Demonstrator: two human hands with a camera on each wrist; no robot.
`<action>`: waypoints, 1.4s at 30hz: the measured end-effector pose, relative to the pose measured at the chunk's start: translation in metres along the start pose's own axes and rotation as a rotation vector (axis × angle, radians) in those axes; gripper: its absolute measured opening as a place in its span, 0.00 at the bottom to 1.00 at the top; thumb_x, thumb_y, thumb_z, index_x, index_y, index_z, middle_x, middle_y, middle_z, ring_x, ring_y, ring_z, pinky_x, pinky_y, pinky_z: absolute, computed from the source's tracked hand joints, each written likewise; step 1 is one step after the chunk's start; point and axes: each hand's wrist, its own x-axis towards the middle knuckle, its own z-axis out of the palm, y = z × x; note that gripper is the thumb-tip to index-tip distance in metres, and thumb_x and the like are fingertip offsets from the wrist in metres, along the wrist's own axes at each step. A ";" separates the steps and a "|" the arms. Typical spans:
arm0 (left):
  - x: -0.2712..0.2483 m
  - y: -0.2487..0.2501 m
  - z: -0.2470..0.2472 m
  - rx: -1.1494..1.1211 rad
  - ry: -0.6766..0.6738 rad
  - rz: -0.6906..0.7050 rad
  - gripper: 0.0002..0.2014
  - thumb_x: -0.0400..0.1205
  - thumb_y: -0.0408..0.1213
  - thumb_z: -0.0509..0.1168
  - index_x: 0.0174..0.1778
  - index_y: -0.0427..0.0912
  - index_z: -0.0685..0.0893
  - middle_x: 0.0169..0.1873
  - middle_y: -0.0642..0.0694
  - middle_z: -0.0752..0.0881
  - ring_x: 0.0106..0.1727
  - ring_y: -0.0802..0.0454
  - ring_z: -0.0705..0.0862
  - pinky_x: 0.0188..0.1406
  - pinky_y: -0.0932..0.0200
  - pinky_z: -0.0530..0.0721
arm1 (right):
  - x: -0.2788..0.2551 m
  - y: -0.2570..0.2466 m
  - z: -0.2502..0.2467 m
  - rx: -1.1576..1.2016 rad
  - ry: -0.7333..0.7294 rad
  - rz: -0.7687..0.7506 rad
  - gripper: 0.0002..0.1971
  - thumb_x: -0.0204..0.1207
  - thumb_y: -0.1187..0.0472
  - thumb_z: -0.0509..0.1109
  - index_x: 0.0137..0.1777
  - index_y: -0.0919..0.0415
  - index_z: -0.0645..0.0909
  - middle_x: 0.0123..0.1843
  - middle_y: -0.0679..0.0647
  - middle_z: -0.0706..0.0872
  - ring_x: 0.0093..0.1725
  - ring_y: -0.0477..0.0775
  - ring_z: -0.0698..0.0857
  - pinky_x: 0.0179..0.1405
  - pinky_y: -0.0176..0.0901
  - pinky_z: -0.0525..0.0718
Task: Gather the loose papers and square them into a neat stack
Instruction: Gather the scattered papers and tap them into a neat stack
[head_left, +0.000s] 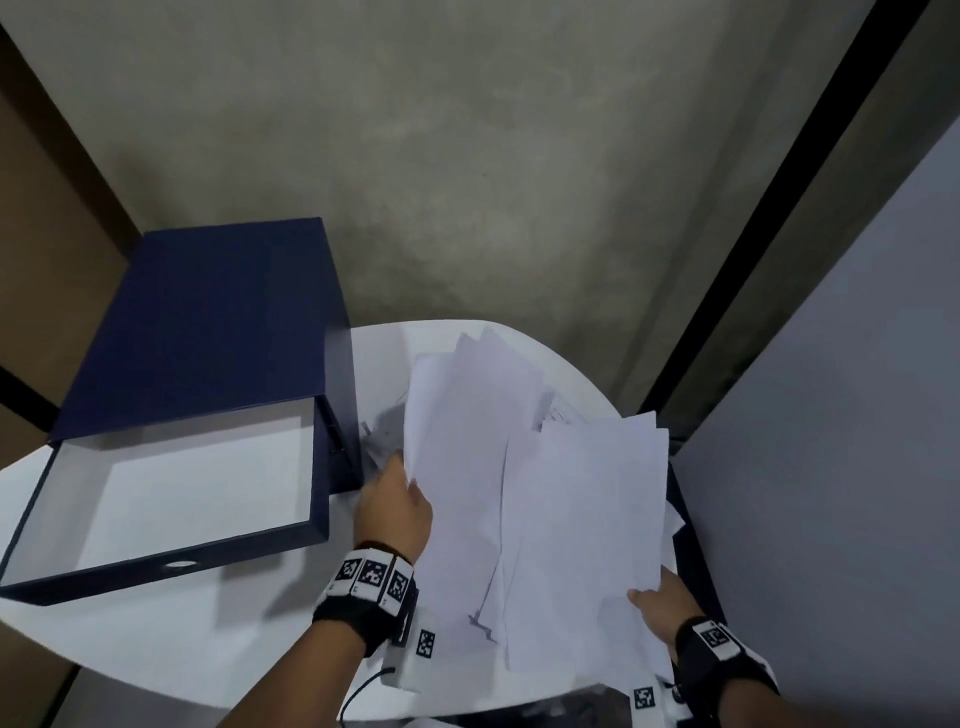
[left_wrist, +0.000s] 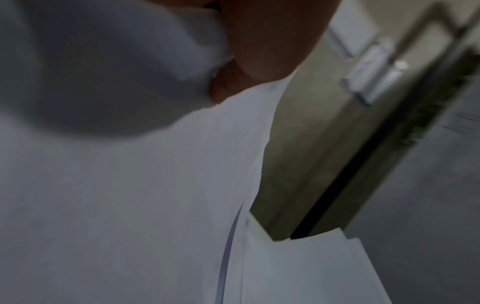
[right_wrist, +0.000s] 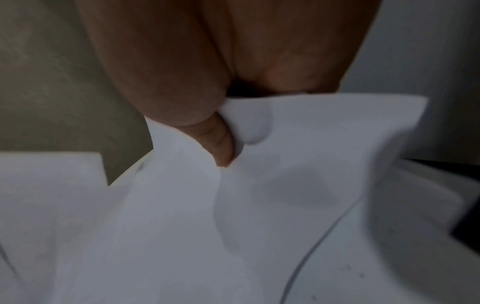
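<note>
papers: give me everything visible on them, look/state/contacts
The papers are plain white sheets, thin and flexible, fanned out unevenly with corners misaligned, not yet squared. They lie over the right part of the round white table, partly lifted. The left hand grips their left edge; the right hand pinches the near right corner, buckling it. Faint print shows on sheets beneath.

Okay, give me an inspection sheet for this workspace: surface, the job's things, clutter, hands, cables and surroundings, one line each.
Surface: round white table, partly covered.
Job's things: loose white papers fanned and overlapping, edges not squared, some past the table's right edge.
Clutter: open navy box file with its lid up, at the left, no papers seen inside.
Hands: left hand grips the papers' left edge; right hand pinches the near right corner, thumb on top.
Cables: thin black cord hangs from the left wrist unit.
Surroundings: grey concrete floor; grey panel at the right.
</note>
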 end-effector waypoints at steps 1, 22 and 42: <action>-0.003 0.007 -0.007 0.012 0.038 0.052 0.12 0.82 0.27 0.59 0.60 0.39 0.78 0.49 0.38 0.88 0.50 0.36 0.87 0.46 0.53 0.84 | 0.000 0.000 0.001 -0.018 -0.005 0.000 0.21 0.79 0.74 0.64 0.72 0.65 0.77 0.66 0.63 0.85 0.57 0.58 0.82 0.62 0.45 0.77; 0.024 0.016 -0.006 -0.413 -0.148 -0.266 0.14 0.79 0.32 0.69 0.60 0.38 0.84 0.55 0.40 0.89 0.57 0.39 0.86 0.61 0.49 0.83 | -0.050 -0.107 -0.022 0.335 -0.233 -0.255 0.18 0.77 0.77 0.66 0.61 0.59 0.86 0.56 0.56 0.93 0.58 0.59 0.90 0.58 0.55 0.87; 0.033 0.012 0.007 -0.972 -0.247 -0.199 0.14 0.73 0.20 0.72 0.50 0.39 0.87 0.46 0.41 0.92 0.47 0.42 0.91 0.48 0.49 0.88 | -0.049 -0.132 -0.005 0.262 -0.042 -0.446 0.14 0.76 0.70 0.74 0.55 0.52 0.83 0.53 0.50 0.92 0.56 0.52 0.90 0.64 0.54 0.85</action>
